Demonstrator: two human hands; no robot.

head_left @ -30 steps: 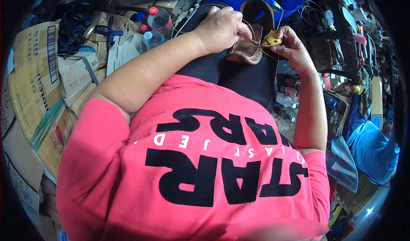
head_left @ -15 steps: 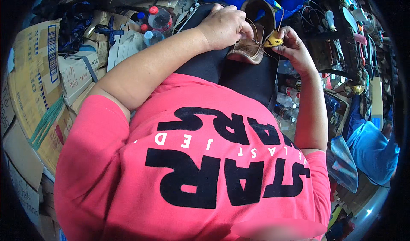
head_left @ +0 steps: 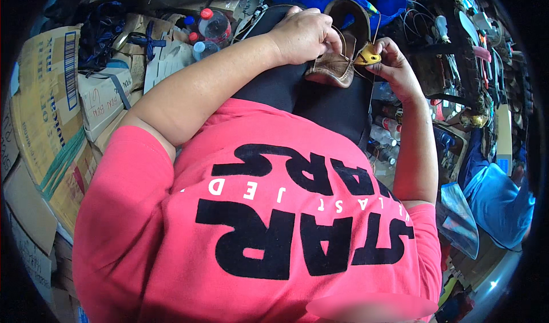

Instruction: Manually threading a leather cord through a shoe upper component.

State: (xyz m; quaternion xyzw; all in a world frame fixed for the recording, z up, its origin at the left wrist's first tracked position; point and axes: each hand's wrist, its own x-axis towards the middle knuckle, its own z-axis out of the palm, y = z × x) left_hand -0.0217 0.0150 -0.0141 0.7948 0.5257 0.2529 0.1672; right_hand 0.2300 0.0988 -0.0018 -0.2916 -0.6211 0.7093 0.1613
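The shoe sat on the person's lap, between the two hands, brown leather with its mouth open upward. Its long axis ran away from the body, leaning a little to the right at the far end. The left hand came across from the left, its fingertips bent down at the shoe's left edge; the right hand was on the other side, thumb and finger clamped on the yellow flap with its dark holes. That flap stood out from the shoe's right side, so the right hand was much the nearer to it, and the left faced it across the opening. A thin cord rose near the right fingers.

From where I stood, the back of the left hand covered most of its fingers; I couldn't tell whether they were closed on anything. The shoe's underside was hidden, and its deep inside was too dark to read.
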